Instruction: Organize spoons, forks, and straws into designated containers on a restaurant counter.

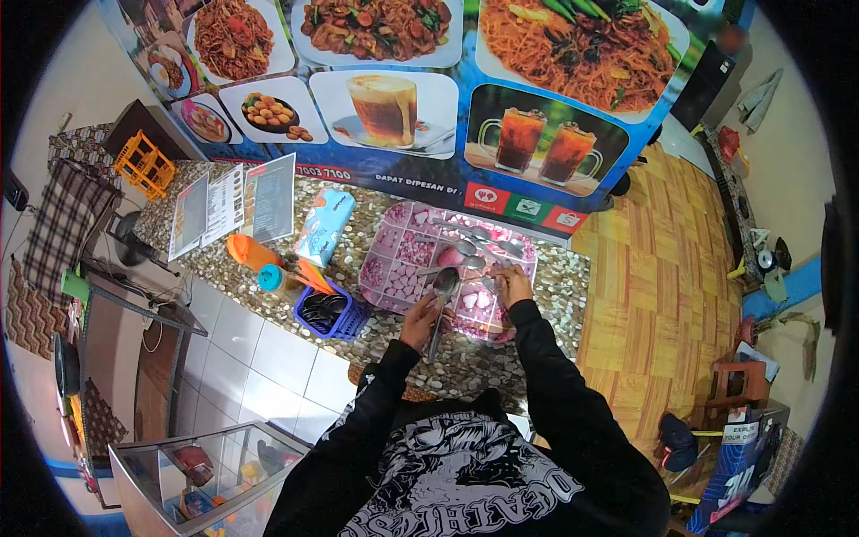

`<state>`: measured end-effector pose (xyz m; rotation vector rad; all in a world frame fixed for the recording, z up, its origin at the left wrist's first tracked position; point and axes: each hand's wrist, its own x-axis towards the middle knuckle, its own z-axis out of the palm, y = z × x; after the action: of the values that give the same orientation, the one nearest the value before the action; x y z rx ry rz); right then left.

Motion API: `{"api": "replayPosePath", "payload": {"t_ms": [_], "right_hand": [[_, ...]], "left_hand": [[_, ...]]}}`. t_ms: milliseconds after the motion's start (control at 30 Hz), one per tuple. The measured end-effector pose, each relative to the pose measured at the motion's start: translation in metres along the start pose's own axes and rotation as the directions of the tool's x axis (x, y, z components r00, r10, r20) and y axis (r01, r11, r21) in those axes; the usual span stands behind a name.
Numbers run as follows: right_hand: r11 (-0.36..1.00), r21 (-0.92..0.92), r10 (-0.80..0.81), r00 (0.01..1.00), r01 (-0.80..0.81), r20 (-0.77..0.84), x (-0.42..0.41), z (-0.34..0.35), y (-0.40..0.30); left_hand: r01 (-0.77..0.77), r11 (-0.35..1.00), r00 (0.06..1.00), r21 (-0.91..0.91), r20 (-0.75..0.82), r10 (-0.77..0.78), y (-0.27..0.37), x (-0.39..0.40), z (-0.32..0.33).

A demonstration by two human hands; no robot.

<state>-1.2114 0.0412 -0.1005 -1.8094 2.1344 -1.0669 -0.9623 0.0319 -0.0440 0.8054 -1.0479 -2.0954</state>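
Note:
My left hand [421,321] grips metal spoons [445,283] in a bundle, bowls pointing away from me and handles hanging towards the counter's near edge. My right hand [513,285] pinches a piece of cutlery [488,284] that looks like a fork, over the right part of a pink patterned tray [389,245]. Several loose spoons and forks [473,262] lie spread across the tray's middle and far side. Left of the tray stands a blue plastic basket [349,321] with dark-handled cutlery [323,310] and orange utensils [314,276] in it.
The tray rests on a pebble-patterned counter [550,309]. A blue tissue pack [327,225], an orange bottle [251,252], a teal-lidded jar [272,278] and menu cards [268,198] stand to the left. A food banner [396,164] rises along the far edge. A glass display case [208,476] is at lower left.

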Motion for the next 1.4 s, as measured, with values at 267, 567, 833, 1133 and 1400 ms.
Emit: {"api": "replayPosePath", "payload": {"t_ms": [267,567,833,1133,1400], "right_hand": [[0.934,0.307,0.171,0.983,-0.183,0.065,0.016,-0.098,-0.062],[0.942,0.285,-0.221,0.966,0.177,0.131,0.028,-0.11,-0.153],[0.961,0.263,-0.125,0.983,0.087,0.132,0.02,-0.071,-0.143],[0.608,0.666,0.231,0.899,-0.431,0.372,0.032,-0.028,-0.074],[0.962,-0.067,0.268,0.963,-0.265,0.039,-0.02,0.031,0.016]], "left_hand": [[-0.052,0.998,0.995,0.039,-0.08,0.055,0.016,0.014,0.01],[-0.064,0.994,0.997,0.085,0.04,0.06,0.005,0.028,0.01],[-0.108,0.976,0.984,0.191,0.161,0.078,0.017,0.002,0.023],[-0.097,0.995,0.995,0.031,0.031,0.096,0.01,-0.011,-0.004],[-0.136,0.99,0.991,0.045,0.007,0.136,0.005,-0.014,-0.008]]}}
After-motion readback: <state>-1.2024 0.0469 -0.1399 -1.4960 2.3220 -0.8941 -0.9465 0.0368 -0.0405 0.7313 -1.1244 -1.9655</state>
